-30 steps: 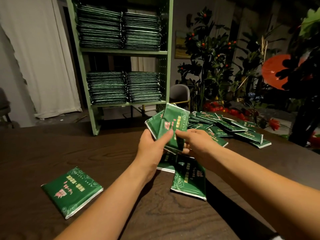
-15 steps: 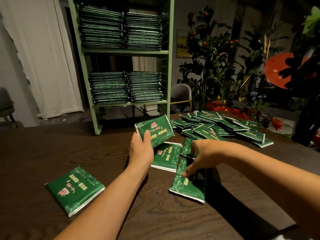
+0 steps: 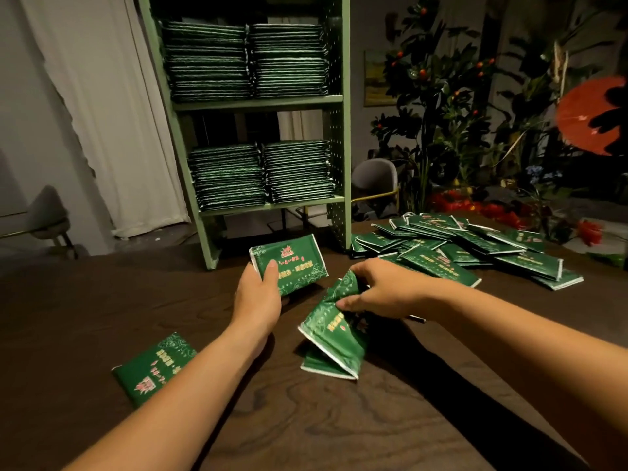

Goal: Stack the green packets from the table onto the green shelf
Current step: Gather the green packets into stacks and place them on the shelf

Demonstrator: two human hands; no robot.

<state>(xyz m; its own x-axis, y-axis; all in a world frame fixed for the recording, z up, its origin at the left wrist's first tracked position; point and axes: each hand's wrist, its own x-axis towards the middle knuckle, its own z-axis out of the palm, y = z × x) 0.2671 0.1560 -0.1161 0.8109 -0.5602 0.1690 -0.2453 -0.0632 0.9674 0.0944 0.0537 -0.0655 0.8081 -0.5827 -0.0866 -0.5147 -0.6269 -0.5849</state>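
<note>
Left hand (image 3: pixel 258 297) gripped one green packet (image 3: pixel 289 263), right hand (image 3: pixel 380 294) pinched a second packet (image 3: pixel 331 329) off the table (image 3: pixel 102 300), loose pile (image 3: pixel 475 253) lay beside the green shelf (image 3: pixel 336 130)

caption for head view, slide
Left hand holds one green packet; right hand lifts another off the table.

Green packet (image 3: pixel 292 265) with red-gold print held tilted above the table (image 3: pixel 102 300), second packet (image 3: pixel 331 329) lifted by one end, loose pile (image 3: pixel 475 248) at right, green shelf (image 3: pixel 336 130) loaded with four stacks.
</note>
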